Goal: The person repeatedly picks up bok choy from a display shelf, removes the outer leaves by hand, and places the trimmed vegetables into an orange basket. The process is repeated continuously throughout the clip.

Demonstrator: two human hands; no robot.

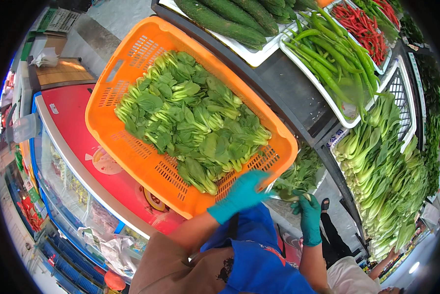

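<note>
A large orange plastic crate [113, 121] lies before me, holding a layer of green baby bok choy [190, 117]. My left hand [238, 194], in a teal glove, is over the crate's near rim. It is blurred, with the thumb and fingers apart and nothing visible between them. To the right, outside the crate, my right hand [307, 218] in a matching glove grips a bok choy [288, 194], its pale stem end showing at the fingertips. Beneath and beyond that hand sits a tray of loose leafy greens [302, 171].
A red-topped chest freezer [69, 106] supports the crate. Beyond the crate, a dark stand [279, 79] carries winter melons [234, 16], green chilies [330, 55] and red chilies [363, 33]. Stacked bok choy [378, 176] fills the right, where another person's hand [392, 254] reaches in.
</note>
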